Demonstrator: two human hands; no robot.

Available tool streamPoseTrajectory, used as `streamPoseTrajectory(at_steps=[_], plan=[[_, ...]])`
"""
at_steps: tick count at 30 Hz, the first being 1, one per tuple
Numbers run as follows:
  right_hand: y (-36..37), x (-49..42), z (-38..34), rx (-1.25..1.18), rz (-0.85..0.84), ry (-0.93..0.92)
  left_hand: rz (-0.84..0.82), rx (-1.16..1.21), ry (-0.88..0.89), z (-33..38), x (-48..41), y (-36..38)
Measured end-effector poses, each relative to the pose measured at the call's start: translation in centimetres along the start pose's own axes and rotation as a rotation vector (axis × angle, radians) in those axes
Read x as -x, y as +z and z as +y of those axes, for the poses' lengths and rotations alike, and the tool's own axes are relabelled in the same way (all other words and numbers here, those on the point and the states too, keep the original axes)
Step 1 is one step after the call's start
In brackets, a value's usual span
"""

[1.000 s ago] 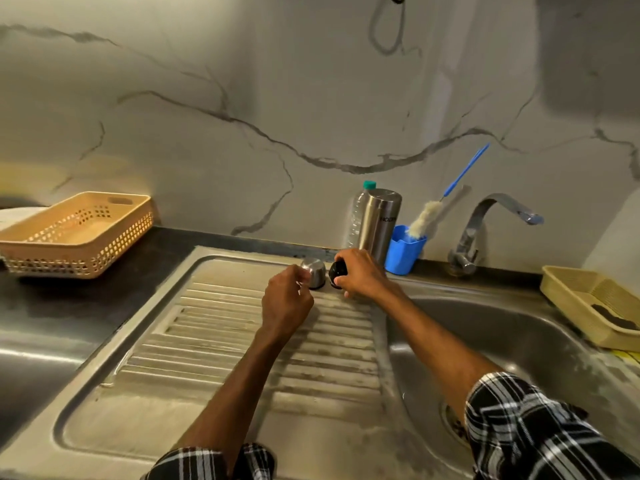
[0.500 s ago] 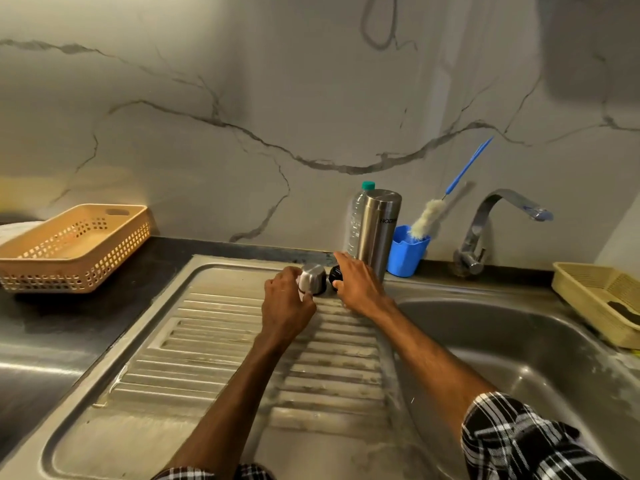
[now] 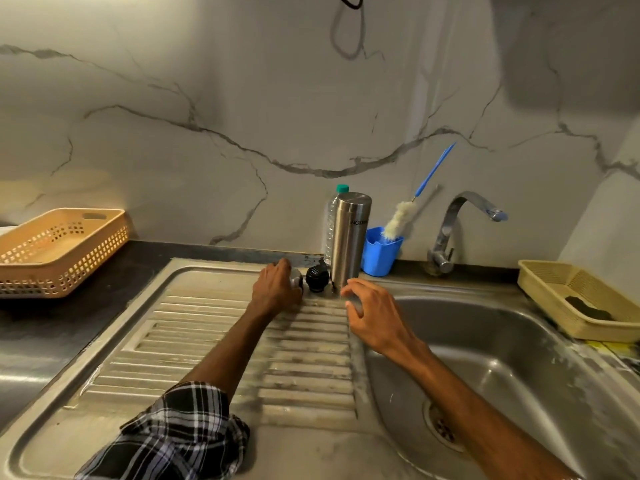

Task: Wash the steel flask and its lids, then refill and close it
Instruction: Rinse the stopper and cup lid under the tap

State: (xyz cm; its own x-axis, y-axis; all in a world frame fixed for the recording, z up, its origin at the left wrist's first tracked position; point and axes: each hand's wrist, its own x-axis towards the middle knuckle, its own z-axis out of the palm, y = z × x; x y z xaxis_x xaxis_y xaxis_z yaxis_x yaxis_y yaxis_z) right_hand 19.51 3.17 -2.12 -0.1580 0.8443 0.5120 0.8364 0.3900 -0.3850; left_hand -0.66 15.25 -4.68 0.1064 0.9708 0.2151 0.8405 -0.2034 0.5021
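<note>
The cylindrical brushed-steel flask (image 3: 349, 237) stands upright, long axis vertical, at the back of the ribbed steel drainboard (image 3: 225, 341). A black round inner lid (image 3: 317, 279) sits just left of it. The left hand (image 3: 275, 289) seems to curl its fingers round a small steel cap (image 3: 296, 280). The right hand (image 3: 374, 313) hovers before the flask, fingers spread. A clear plastic bottle (image 3: 331, 216) stands behind the flask and a blue plastic cup (image 3: 379, 252) beside it.

Behind the tap (image 3: 447, 225) rises a pale marble-look wall (image 3: 207, 81) veined in grey. Below the tap lies a steel sink basin (image 3: 519, 358); left of the tap a ribbed drainboard (image 3: 214, 327), farther left dark countertop (image 3: 52, 327). A shadow (image 3: 571, 46) darkens the wall above the tap
</note>
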Motion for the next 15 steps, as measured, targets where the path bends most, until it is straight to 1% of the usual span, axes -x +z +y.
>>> streamPoseTrajectory(at_steps=[3,5,7,8,11,12,13,15], plan=[[-0.8,1.2,1.0,-0.056,0.034,0.068,0.015,0.050,0.013,0.4,1.7,-1.0],[-1.4,1.9,1.5,-0.147,0.007,0.183,0.014,0.119,0.044,1.0,3.3,-1.6],[-1.8,2.3,1.9,-0.273,-0.047,0.340,0.032,0.213,0.084,2.2,5.1,-1.9],[-2.0,2.5,1.9,-0.358,-0.084,0.433,0.045,0.258,0.113,3.0,6.0,-1.9],[-3.2,3.0,2.0,-0.723,-0.257,0.740,0.033,0.358,0.251,6.6,8.3,-1.3],[-3.9,3.3,2.2,-0.832,-0.303,0.805,0.021,0.384,0.292,7.8,8.8,-0.7],[-4.4,3.6,2.5,-0.930,-0.335,0.837,0.012,0.411,0.332,9.0,9.2,-0.1],[-5.6,4.2,3.5,-1.109,-0.318,0.834,0.001,0.445,0.386,11.3,9.8,1.4]])
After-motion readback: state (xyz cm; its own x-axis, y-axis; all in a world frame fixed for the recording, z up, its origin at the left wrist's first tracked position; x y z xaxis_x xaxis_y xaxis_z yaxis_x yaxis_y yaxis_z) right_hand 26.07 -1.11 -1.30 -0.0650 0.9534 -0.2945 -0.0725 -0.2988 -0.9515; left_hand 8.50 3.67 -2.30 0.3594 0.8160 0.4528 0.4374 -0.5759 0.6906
